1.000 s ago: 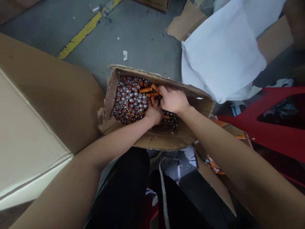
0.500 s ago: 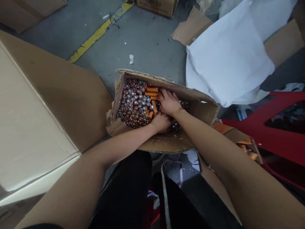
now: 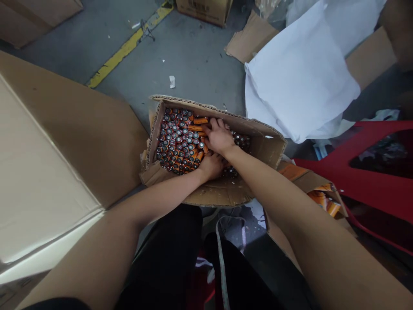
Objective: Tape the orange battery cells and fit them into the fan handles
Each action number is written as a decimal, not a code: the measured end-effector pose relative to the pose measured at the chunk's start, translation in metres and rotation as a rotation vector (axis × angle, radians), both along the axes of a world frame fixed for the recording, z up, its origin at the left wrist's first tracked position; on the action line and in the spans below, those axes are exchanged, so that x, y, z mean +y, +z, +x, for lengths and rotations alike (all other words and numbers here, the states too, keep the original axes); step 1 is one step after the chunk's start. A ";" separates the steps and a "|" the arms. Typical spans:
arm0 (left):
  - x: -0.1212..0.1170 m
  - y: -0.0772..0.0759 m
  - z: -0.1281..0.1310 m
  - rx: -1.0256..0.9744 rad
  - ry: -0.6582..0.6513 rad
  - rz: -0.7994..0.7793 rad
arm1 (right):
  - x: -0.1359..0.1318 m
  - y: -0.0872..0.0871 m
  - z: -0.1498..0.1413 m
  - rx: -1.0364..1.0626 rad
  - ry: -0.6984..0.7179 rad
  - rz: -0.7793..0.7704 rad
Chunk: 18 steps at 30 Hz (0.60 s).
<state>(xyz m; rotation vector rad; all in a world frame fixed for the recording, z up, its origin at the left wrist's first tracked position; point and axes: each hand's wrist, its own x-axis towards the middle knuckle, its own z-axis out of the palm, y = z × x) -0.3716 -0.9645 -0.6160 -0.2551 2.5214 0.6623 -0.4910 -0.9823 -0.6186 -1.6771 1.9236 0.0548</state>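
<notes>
An open cardboard box (image 3: 263,148) stands before me, its left part packed with upright orange-and-black batteries (image 3: 177,140). Several orange batteries (image 3: 200,121) lie on their sides by my fingers. Reaching in from the right, my right hand (image 3: 219,135) has its fingers bent down around batteries in the middle of the box. Just below it, my left hand (image 3: 211,165) is curled low against the batteries, its fingertips mostly hidden. More battery ends show on the box floor to the right of both hands.
A large carton (image 3: 74,116) stands close on the left. A smaller box with orange batteries (image 3: 332,206) sits at right, beside a red plastic piece (image 3: 364,150). White sheeting (image 3: 297,82) and cardboard scraps (image 3: 251,36) lie beyond. A yellow line (image 3: 119,56) marks the floor.
The whole view has shifted slightly, with the box now a little further left in it. Both hands stay among the batteries, the right one's fingers slightly more spread.
</notes>
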 end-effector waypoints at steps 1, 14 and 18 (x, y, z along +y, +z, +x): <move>0.000 0.000 0.000 0.007 -0.003 0.002 | 0.000 0.000 0.000 0.000 0.001 0.007; -0.004 -0.024 0.005 0.141 -0.007 0.013 | -0.011 -0.005 0.002 -0.059 -0.007 0.051; -0.011 -0.025 0.019 0.161 -0.055 0.092 | -0.002 -0.006 -0.003 -0.180 0.036 0.042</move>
